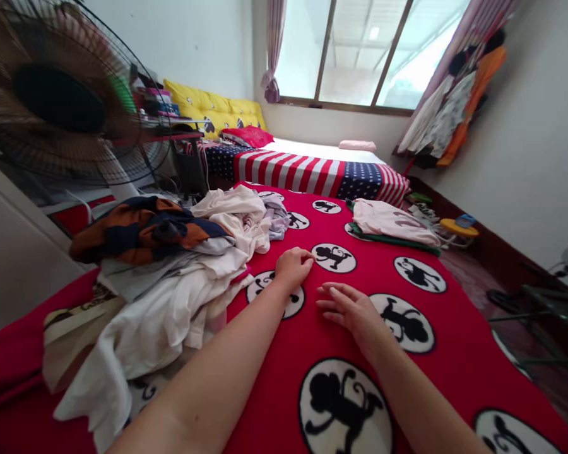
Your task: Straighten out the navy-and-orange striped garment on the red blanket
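Note:
My left hand (294,267) is over the red blanket (322,334), its fingers curled together with nothing visible in them. To its left lies a heap of loose clothes, with white garments (170,309), a cream garment (239,214) and an orange and navy garment (142,230) on top. Lower and to the right, my right hand (345,307) has its fingers stretched out and holds nothing. Whether either hand touches the blanket, I cannot tell. Beyond my right hand, a folded pink garment (390,221) rests on a dark green one (402,239).
A large fan (59,98) stands at the left. Farther back is a bed with a stars-and-stripes cover (288,170) and a red pillow (248,136). Clothes (459,107) hang on the right wall. On the floor at right stands a yellow stool (459,228).

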Demonstrator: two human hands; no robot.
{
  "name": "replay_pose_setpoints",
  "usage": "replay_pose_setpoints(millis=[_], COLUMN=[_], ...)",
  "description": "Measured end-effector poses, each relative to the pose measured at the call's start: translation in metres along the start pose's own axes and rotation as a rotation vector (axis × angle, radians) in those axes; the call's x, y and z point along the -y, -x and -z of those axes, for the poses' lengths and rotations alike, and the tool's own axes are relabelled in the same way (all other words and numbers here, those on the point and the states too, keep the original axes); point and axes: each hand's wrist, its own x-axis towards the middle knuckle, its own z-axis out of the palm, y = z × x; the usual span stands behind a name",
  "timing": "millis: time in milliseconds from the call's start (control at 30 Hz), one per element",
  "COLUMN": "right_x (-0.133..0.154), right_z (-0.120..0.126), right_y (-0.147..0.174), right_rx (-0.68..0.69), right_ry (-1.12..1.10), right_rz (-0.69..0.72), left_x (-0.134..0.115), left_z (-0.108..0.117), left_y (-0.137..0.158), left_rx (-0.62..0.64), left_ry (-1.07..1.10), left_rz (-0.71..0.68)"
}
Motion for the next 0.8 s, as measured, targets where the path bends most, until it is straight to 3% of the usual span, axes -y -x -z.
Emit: replay_pose_setpoints(millis=[100,267,500,600,700,800], right_x=[-0.023,-0.036,-0.044,-0.044,-0.043,-0.043], right_z=[-0.005,0.003,0.004,0.004,0.006,0.007], right_y=[-0.017,-0.013,-0.015,-0.016,-0.014,-0.012], right_rx=[-0.102,-0.011,0.01,0.042,0.069,0.094], right_ry=[0.003,0.185,0.258,0.254,0.25,0.263], right_rz=[0.093,0.233,0.289,0.282,0.285,0.303], left_x=[0.0,0.0,-0.015,-0.046,-0.081,-0.095], left_z=[-0.001,-0.002,0.011,0.033,0.068,0.116], left_y=[0.0,0.0,-0.001,0.004,0.013,0.018], left_rx=[-0.002,-0.004,0.063,0.098,0.132,0.188], left_ry=[0.004,0.024,0.136,0.231,0.367,0.217], left_rz=[0.009,0.025,0.012,-0.084,-0.286,-0.39])
